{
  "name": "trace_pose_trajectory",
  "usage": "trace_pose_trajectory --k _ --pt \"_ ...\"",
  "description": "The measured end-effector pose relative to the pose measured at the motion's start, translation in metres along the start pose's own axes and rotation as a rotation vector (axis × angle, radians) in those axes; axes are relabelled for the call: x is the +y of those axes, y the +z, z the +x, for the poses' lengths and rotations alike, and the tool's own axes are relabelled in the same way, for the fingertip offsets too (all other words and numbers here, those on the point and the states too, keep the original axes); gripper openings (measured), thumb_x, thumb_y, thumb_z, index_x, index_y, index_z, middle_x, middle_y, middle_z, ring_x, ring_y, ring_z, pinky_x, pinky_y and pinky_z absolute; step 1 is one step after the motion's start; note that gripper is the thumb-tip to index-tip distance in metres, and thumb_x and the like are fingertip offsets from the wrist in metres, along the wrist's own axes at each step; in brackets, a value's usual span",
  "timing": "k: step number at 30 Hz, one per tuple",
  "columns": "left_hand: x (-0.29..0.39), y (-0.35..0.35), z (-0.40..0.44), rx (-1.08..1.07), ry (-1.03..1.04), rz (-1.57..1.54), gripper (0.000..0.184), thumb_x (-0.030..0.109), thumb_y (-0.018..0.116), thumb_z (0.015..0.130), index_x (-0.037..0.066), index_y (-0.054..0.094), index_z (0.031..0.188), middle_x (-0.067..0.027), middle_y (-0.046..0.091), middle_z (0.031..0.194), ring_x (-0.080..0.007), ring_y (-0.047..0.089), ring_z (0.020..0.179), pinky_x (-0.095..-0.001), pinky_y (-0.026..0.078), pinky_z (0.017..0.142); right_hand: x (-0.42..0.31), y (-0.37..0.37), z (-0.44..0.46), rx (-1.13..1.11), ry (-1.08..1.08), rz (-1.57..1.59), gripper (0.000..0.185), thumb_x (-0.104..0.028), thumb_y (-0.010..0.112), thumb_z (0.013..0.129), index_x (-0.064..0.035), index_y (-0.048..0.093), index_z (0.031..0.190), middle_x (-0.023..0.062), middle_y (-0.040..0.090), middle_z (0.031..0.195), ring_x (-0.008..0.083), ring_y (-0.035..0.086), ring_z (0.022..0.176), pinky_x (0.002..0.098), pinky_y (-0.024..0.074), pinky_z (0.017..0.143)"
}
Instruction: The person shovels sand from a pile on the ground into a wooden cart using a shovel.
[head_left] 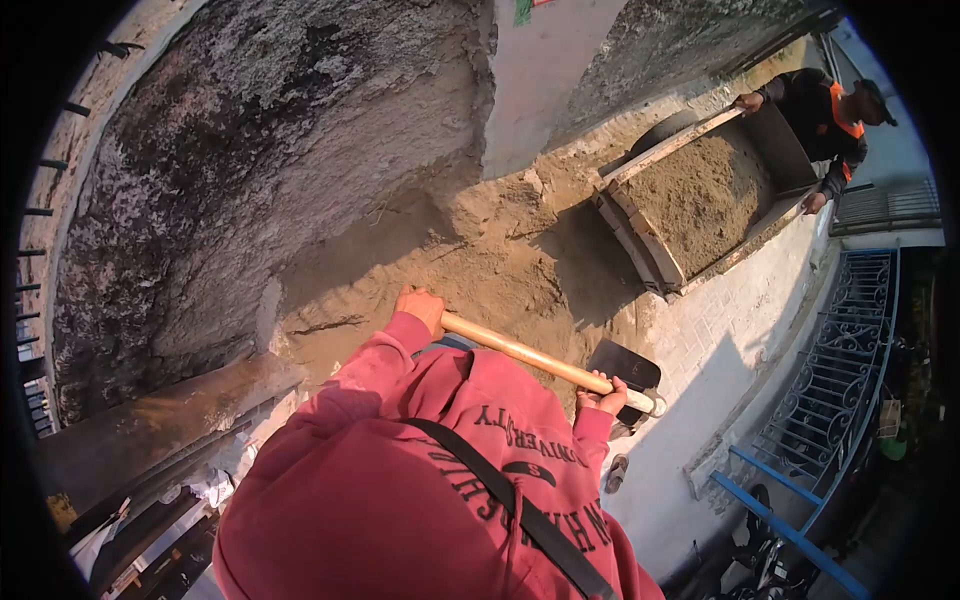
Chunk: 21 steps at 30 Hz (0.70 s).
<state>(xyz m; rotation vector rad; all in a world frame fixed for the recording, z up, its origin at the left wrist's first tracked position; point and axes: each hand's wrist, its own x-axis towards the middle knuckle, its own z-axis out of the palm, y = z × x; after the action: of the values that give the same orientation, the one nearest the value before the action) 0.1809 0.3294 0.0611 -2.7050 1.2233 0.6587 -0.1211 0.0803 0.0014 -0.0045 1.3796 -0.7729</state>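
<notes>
Both of my hands grip a hoe by its pale wooden handle (530, 352), which slants across in front of my red hoodie. My left hand (422, 308) is wrapped round the handle's left end. Further along, my right hand (606, 396) is closed on it close to the metal head. The hoe's dark blade (626, 368) sits just beyond the right hand. Ahead of me, a heap of brown sand (490, 270) lies along the foot of the wall, partly in shadow.
A co-worker (835, 125) at the upper right holds a wooden-sided cart (645, 235) loaded with sand (700, 195). A rough, stained wall (250, 170) rises on the left. Blue metal railings (830, 360) stand at the right, and a rusty beam (160, 425) lies at the lower left.
</notes>
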Motion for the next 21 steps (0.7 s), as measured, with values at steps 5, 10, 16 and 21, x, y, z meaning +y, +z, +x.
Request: trace_pose_trajectory --k 5,10,16,21 --pt "-0.035 0.079 -0.053 -0.289 -0.212 -0.291 0.033 0.036 0.075 0.07 0.013 0.072 0.093 -0.011 0.071 0.086 -0.0295 0.066 0.092 -0.042 0.044 0.093 0.037 0.082 0.0 -0.273 -0.064 -0.107 0.01 -0.016 0.054 0.072 -0.0089 0.047 0.07 0.0066 0.05 0.065 0.0253 0.05 0.061 0.0439 0.047 0.068" --pt "-0.036 0.201 -0.075 -0.17 -0.446 -0.542 0.044 0.051 0.072 0.073 0.016 0.073 0.099 -0.0145 0.07 0.094 -0.0302 0.062 0.099 -0.0438 0.035 0.099 0.11 0.169 0.003 -0.501 -0.062 -0.31 0.008 -0.013 0.053 0.072 -0.0092 0.048 0.076 0.0064 0.05 0.067 0.0253 0.05 0.06 0.0437 0.0461 0.067" --pt "-0.028 0.302 0.036 -0.317 -0.564 -0.615 0.051 0.056 0.066 0.078 0.01 0.071 0.099 -0.016 0.069 0.09 -0.035 0.063 0.094 -0.0439 0.037 0.099 0.243 0.256 0.082 -0.763 -0.218 -0.467 0.011 -0.009 0.053 0.075 -0.0032 0.048 0.084 0.009 0.051 0.066 0.0212 0.051 0.052 0.0357 0.0471 0.049" --pt "-0.032 0.475 0.177 -0.214 -0.86 -1.066 0.053 0.051 0.075 0.074 0.005 0.069 0.1 -0.015 0.07 0.096 -0.0357 0.064 0.092 -0.0448 0.051 0.082 0.35 0.286 0.184 -0.851 -0.457 -0.742 0.012 -0.011 0.056 0.083 -0.0021 0.047 0.086 0.0085 0.052 0.063 0.0179 0.053 0.049 0.0322 0.0485 0.047"
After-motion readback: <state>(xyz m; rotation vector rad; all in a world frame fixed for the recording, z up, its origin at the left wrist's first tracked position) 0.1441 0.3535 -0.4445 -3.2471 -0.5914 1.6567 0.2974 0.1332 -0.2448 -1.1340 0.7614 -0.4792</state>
